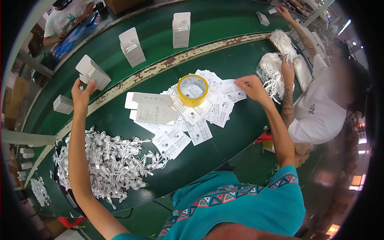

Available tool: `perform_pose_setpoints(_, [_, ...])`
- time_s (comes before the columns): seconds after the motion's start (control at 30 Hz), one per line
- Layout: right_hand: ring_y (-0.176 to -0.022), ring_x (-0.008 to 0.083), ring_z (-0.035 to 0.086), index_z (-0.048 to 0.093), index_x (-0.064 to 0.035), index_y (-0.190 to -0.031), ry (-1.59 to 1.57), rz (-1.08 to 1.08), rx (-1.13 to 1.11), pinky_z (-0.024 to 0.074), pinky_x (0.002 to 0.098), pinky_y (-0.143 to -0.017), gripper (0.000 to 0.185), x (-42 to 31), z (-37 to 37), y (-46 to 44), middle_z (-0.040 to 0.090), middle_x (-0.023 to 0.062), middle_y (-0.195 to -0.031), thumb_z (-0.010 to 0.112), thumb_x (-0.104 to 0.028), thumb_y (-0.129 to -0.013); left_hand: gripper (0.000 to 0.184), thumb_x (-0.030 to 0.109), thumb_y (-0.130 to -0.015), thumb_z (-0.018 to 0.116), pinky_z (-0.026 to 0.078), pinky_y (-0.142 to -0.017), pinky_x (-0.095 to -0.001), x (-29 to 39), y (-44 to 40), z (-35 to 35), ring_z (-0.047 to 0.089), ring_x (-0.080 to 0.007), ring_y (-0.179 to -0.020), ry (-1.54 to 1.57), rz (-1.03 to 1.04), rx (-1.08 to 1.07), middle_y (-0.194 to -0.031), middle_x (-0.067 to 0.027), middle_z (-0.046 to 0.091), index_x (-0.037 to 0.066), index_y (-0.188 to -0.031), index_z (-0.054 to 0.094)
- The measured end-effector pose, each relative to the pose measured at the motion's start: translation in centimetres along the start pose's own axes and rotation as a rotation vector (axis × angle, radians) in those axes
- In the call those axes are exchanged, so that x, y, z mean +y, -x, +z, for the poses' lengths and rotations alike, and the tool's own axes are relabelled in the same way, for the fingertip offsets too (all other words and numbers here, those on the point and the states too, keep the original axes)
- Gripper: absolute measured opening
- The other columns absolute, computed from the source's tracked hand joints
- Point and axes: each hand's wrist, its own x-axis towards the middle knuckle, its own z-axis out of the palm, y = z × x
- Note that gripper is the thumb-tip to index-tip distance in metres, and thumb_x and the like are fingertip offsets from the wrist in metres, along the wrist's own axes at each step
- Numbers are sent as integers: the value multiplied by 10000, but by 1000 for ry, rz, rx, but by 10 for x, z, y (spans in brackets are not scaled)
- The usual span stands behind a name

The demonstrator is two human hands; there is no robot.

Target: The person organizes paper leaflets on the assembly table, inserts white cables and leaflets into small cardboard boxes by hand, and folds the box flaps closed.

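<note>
My left hand (83,95) is at the upper left, its fingers and thumb closed on the near end of a small white box (98,78) with a raised flap. A small white bit shows between those fingers, too hidden to name. My right hand (255,89) pinches the right edge of a printed leaflet (233,91) at the side of a spread pile of leaflets (172,141). On the pile sits a yellow roll of tape (186,99). Flattened grey-white cartons (156,109) lie left of the tape.
Bundled white cables (108,164) are heaped at the left. Open boxes (132,50) (181,34) stand on the green belt (156,36) behind a chipped rail (168,60). A co-worker (320,108) at the right handles items beside bagged white cords (272,72). Another person (66,20) works at the far left.
</note>
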Motion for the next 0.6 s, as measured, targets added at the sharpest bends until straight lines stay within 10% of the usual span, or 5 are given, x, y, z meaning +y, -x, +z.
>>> perform_pose_setpoints(0.17, [-731,348,671,753,25,-958,362,-224,146,529,398,-703,206,-23,-10,-19,705,210,-821,731,-175,-912,372,75,-911,739,609,-819,-284,6,2,6,621,-156,-1031,-22,16,-39,-1149,-78,624,-36,-1242,609])
perform_pose_setpoints(0.33, [-730,70,640,778,29,-927,-22,-44,-55,504,234,-635,189,-38,-24,-55,733,18,-811,732,-154,-932,493,93,-895,761,611,-788,-294,0,6,-5,630,-175,-1095,-53,44,-9,-1266,-120,642,-30,-1335,577])
perform_pose_setpoints(0.5, [-684,61,601,758,27,-1066,-44,51,-227,463,228,-589,217,0,-10,-98,714,-4,-829,693,-154,-966,541,91,-891,762,606,-768,-291,9,18,-14,642,-170,-1070,-55,59,43,-1284,-135,651,-27,-1378,558])
perform_pose_setpoints(0.6, [-642,81,597,772,15,-1042,81,-44,50,464,260,-559,194,13,-10,-125,712,10,-788,737,-112,-899,550,93,-887,764,604,-752,-286,9,19,-18,663,-166,-1006,-87,64,48,-1264,-132,662,-18,-1385,560])
